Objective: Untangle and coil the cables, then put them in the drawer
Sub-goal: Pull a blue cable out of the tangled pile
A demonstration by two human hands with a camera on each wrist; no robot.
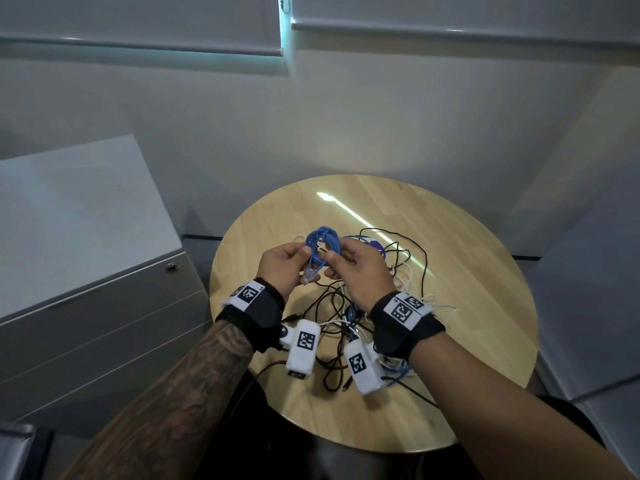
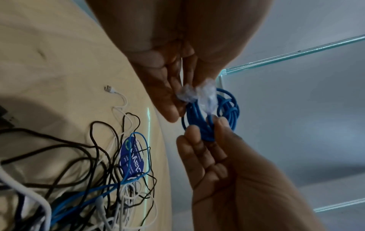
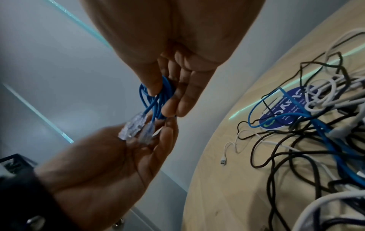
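One thin blue network cable (image 1: 322, 245), coiled, hung above the round wooden table (image 1: 467, 341); I had my left hand (image 1: 282, 268) and right hand (image 1: 358, 271) pinching it. At five o'clock, tangled black, white and blue cables (image 1: 346, 327) waited; the grey drawer cabinet (image 1: 86, 271) at nine o'clock looked closed.

Office — grey drawer cabinet (image 1: 90, 271), roller blinds (image 1: 138, 26), round table (image 1: 467, 306).
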